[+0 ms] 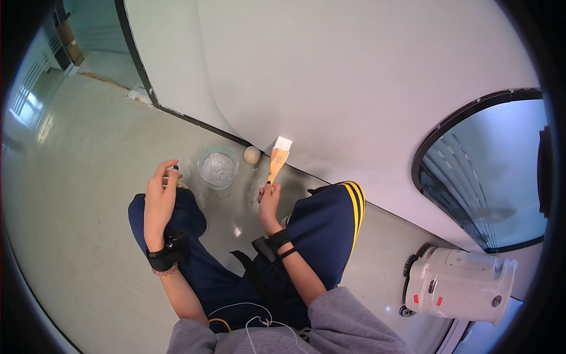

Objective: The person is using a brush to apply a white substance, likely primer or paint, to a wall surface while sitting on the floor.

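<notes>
My right hand [269,204] grips the wooden handle of a flat brush [278,160]. Its white bristles point up toward the white wall panel [353,88]; whether they touch it I cannot tell. Above my left knee, my left hand [161,192] is raised with bent fingers and holds nothing visible. A clear round container [218,167] stands on the floor between my hands, with a whitish, wet-looking substance inside. Beside it, close to the foot of the wall, rests a small beige ball-like object [251,155].
White smears mark the glossy grey floor [88,177] around the container. A dark-framed curved window [486,177] is set in the wall at right. Below it stands a white wheeled machine [460,283] with a dark brush. My bent knees in navy trousers [323,221] flank the work.
</notes>
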`<state>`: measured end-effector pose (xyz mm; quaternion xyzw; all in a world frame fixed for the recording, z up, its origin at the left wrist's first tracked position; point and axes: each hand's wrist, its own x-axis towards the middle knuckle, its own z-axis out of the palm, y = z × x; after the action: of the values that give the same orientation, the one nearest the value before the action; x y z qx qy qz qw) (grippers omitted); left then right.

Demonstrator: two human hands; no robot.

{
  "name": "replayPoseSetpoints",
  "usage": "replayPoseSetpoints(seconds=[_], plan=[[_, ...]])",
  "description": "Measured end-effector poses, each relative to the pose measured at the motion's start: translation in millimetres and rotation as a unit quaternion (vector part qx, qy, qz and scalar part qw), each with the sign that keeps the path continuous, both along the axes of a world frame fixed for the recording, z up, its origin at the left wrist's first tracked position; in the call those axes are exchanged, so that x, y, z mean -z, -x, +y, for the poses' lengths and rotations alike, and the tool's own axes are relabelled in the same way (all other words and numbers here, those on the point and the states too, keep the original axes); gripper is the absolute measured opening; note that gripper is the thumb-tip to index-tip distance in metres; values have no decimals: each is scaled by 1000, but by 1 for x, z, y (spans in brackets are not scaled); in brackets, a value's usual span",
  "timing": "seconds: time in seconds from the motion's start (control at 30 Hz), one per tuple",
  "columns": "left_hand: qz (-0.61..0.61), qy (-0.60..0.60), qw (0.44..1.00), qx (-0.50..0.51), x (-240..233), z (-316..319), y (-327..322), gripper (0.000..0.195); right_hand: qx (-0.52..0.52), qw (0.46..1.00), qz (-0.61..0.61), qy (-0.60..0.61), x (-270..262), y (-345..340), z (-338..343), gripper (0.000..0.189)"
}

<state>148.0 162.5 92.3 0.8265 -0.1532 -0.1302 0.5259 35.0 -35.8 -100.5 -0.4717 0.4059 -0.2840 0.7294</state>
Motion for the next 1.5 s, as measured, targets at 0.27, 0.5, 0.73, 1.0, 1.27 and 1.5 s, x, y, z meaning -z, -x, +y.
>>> replayPoseSetpoints(seconds=[0.27, 0.5, 0.73, 1.0, 1.27, 1.5], plan=[[7, -6, 1000, -2, 5, 8, 0, 28, 1, 993, -35, 109, -21, -6, 10, 12], [-24, 9, 1000, 13, 12, 10, -7, 26, 40, 999, -5, 25, 24, -1, -2, 11], [14, -30, 999, 42, 5, -1, -9, 33, 96, 986, 132, 19, 36, 7, 0, 11], [22, -60, 997, 44, 6, 5, -7, 36, 101, 983, 5, 152, -12, -5, -6, 13], [8, -60, 996, 65, 9, -3, -5, 35, 111, 973, 151, -131, 60, 14, -7, 12], [23, -63, 997, 37, 7, 4, -3, 33, 145, 986, 17, 79, -17, 1, 5, 13]])
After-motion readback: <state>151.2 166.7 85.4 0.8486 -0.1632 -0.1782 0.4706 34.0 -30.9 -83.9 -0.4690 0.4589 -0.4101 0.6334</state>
